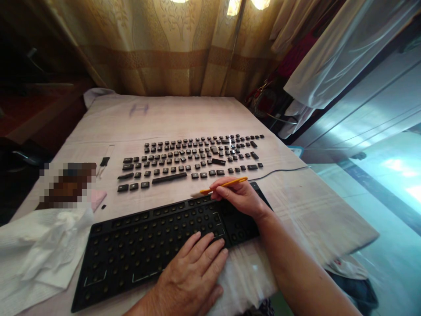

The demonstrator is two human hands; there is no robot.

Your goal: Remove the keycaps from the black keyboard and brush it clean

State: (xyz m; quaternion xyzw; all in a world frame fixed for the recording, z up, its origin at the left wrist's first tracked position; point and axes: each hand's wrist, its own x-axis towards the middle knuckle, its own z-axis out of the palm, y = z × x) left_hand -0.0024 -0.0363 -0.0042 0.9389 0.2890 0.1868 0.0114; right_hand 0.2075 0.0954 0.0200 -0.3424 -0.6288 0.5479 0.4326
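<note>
A black keyboard (144,245) with its keycaps off lies slantwise along the near side of the table. My left hand (194,272) rests flat over its lower middle edge, fingers stretched out. Pinched in my right hand (238,197) is a small brush (226,182) with a yellow-orange handle. Its pale bristles point left, just at the far edge of the keyboard. Beyond the keyboard, loose black keycaps (171,154) lie in rows, among them the long spacebar (169,177).
White paper tissue (42,259) lies crumpled at the left, near a pixelated item (70,184) and a black clip-like object (104,161). One small black piece (104,206) sits apart. A cable (279,170) runs off right. Curtains (158,44) hang behind the table (184,114).
</note>
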